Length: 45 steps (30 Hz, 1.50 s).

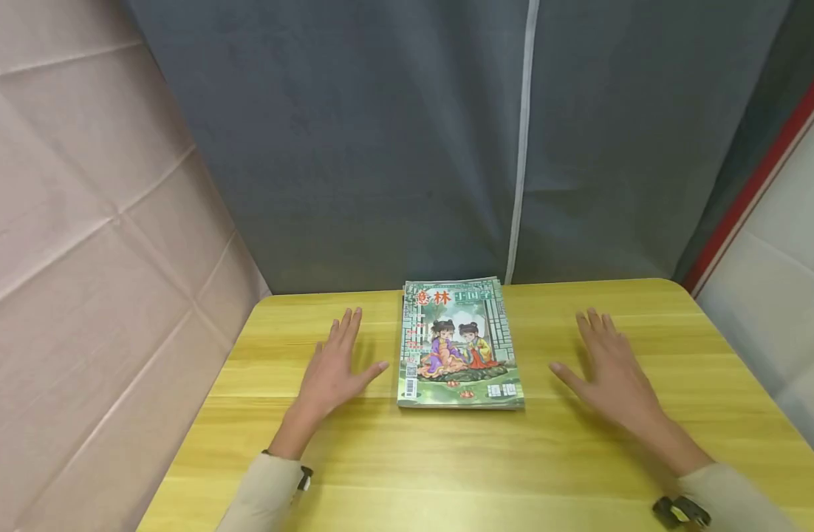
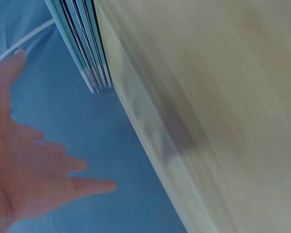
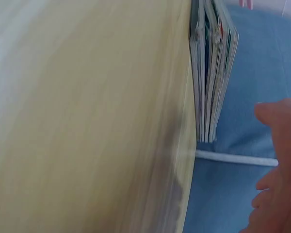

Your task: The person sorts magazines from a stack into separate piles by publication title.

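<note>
Magazine stack (image 1: 459, 346), one, laid flat on wooden surface (image 1: 447, 465), presumably for steadiness; left hand (image 1: 330, 375) at its nine o'clock, right hand (image 1: 611, 375) at three, both empty, well apart.

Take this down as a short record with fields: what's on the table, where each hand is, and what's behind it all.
Item: stack of magazines, lying flat
Top cover: two drawn figures, mostly green
Surface: yellowish wooden table
Placement: near the table's back edge, between the hands
Left hand: left of the stack, apart from it, holding nothing
Right hand: right of the stack, apart from it, holding nothing
Background: dark gray curtain with a pale strip
</note>
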Motion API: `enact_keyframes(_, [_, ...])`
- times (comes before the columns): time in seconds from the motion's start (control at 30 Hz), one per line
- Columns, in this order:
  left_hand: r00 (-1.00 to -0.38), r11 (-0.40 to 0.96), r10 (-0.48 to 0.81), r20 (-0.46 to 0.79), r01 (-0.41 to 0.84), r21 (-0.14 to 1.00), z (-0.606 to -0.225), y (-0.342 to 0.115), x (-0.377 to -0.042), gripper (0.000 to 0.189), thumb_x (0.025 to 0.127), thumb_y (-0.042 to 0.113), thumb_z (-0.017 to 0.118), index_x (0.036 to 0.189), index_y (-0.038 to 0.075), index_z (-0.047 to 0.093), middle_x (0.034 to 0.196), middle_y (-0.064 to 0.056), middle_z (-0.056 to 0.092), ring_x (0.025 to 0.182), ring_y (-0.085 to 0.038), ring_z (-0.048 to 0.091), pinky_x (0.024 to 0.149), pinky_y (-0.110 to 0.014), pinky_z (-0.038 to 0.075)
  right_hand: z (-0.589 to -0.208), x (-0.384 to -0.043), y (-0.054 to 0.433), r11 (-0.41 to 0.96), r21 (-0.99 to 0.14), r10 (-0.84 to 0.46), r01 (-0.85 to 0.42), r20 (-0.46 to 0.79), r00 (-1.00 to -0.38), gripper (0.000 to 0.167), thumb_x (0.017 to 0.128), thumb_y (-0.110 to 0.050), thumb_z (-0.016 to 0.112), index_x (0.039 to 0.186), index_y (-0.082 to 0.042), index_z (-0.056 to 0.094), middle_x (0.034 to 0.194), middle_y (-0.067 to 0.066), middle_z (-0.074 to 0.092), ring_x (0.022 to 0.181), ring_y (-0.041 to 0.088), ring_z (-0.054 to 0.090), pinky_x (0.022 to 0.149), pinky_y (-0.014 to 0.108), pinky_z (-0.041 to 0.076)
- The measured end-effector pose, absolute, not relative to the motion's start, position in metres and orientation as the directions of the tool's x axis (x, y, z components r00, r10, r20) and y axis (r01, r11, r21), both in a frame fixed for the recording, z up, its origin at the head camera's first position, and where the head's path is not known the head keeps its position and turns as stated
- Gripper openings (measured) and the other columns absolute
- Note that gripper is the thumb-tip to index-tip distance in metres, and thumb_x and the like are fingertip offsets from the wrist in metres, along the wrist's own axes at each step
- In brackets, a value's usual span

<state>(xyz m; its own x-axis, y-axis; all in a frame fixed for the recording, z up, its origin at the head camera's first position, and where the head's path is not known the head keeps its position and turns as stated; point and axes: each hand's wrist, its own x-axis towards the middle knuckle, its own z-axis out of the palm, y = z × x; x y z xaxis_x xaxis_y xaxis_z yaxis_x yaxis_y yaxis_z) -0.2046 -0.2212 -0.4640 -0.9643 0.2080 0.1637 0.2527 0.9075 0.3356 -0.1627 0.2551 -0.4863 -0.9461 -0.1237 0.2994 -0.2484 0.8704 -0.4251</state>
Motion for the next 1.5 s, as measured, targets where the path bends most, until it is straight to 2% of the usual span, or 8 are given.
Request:
enact_keyframes(0.17, [-0.966, 0.872, 0.191, 0.177, 0.249, 0.421, -0.464, -0.208, -0.207, 0.107, 0.098, 0.067, 0.061, 0.171, 0.012, 0.006, 0.180, -0.007, 0.001, 0.167, -0.033, 0.002, 0.132, -0.062, 0.021, -0.489, -0.170, 0.238, 0.880, -0.380, -0.151, -0.285, 0.346, -0.926, 0.101, 0.100, -0.056, 0.065, 0.169, -0.004, 0.013, 0.175, 0.025, 0.020, 0.166, 0.042, 0.010, 0.138, 0.051, 0.000])
enact_keyframes(0.3, [-0.970, 0.851, 0.159, 0.183, 0.229, 0.472, -0.462, -0.196, -0.210, 0.108, 0.098, 0.063, 0.063, 0.170, 0.005, 0.008, 0.179, -0.007, -0.002, 0.168, -0.030, -0.002, 0.133, -0.058, 0.022, -0.488, -0.177, 0.222, 0.869, -0.398, -0.157, -0.294, 0.342, -0.927, 0.099, 0.100, -0.056, 0.064, 0.169, -0.004, 0.016, 0.174, 0.024, 0.024, 0.163, 0.044, 0.018, 0.138, 0.053, 0.009])
enact_keyframes(0.53, [-0.980, 0.799, 0.156, 0.124, 0.199, 0.567, -0.463, -0.178, -0.214, 0.106, 0.099, 0.066, 0.060, 0.171, 0.012, 0.005, 0.179, -0.001, -0.003, 0.168, -0.024, -0.002, 0.134, -0.057, 0.019, -0.486, -0.188, 0.197, 0.801, -0.536, -0.150, -0.267, 0.254, -0.956, 0.098, 0.099, -0.057, 0.066, 0.169, -0.006, 0.021, 0.177, 0.017, 0.022, 0.164, 0.043, 0.019, 0.128, 0.070, 0.024])
enact_keyframes(0.73, [-0.986, 0.722, 0.163, 0.025, 0.137, 0.678, -0.466, -0.164, -0.214, 0.101, 0.100, 0.060, 0.063, 0.171, 0.013, 0.009, 0.180, -0.007, 0.005, 0.167, -0.030, 0.006, 0.134, -0.059, 0.015, -0.488, -0.193, 0.179, 0.733, -0.647, -0.151, -0.211, 0.147, -0.978, 0.100, 0.099, -0.059, 0.066, 0.170, -0.007, 0.018, 0.176, 0.020, 0.019, 0.163, 0.046, 0.018, 0.129, 0.069, 0.022])
enact_keyframes(0.97, [-0.986, 0.645, 0.150, -0.073, 0.042, 0.763, -0.470, -0.150, -0.214, 0.105, 0.097, 0.058, 0.069, 0.170, 0.007, 0.013, 0.178, -0.017, 0.015, 0.164, -0.039, 0.017, 0.134, -0.059, 0.018, -0.489, -0.199, 0.164, 0.660, -0.715, -0.174, -0.231, 0.154, -0.973, 0.101, 0.094, -0.038, 0.080, 0.169, -0.006, 0.021, 0.175, 0.024, 0.019, 0.161, 0.050, 0.021, 0.131, 0.066, 0.021])
enact_keyframes(1.2, [-0.981, 0.566, 0.106, -0.165, -0.077, 0.821, -0.478, -0.142, -0.215, 0.113, 0.094, 0.052, 0.075, 0.170, 0.003, 0.007, 0.176, -0.021, 0.018, 0.162, -0.043, 0.022, 0.133, -0.059, 0.020, -0.492, -0.203, 0.154, 0.623, -0.759, -0.165, -0.191, 0.110, -0.980, 0.107, 0.094, -0.030, 0.080, 0.168, 0.001, 0.010, 0.175, 0.028, 0.013, 0.161, 0.050, 0.018, 0.132, 0.064, 0.020])
enact_keyframes(1.33, [-0.978, 0.562, 0.095, -0.185, -0.101, 0.821, -0.483, -0.138, -0.216, 0.116, 0.091, 0.044, 0.080, 0.169, 0.001, 0.006, 0.174, -0.024, 0.023, 0.160, -0.045, 0.026, 0.132, -0.060, 0.023, -0.493, -0.205, 0.150, 0.594, -0.787, -0.153, -0.168, 0.094, -0.984, 0.110, 0.092, -0.031, 0.082, 0.169, -0.001, 0.010, 0.174, 0.028, 0.021, 0.157, 0.051, 0.029, 0.128, 0.066, 0.029])
enact_keyframes(1.5, [-0.977, 0.532, 0.141, -0.158, -0.059, 0.844, -0.486, -0.137, -0.217, 0.111, 0.087, 0.030, 0.085, 0.169, 0.006, 0.014, 0.171, -0.024, 0.032, 0.156, -0.048, 0.034, 0.128, -0.065, 0.030, -0.491, -0.208, 0.149, 0.559, -0.822, -0.131, -0.108, 0.041, -0.991, 0.104, 0.090, -0.031, 0.084, 0.168, -0.004, 0.020, 0.161, 0.028, 0.045, 0.139, 0.050, 0.053, 0.116, 0.066, 0.046])
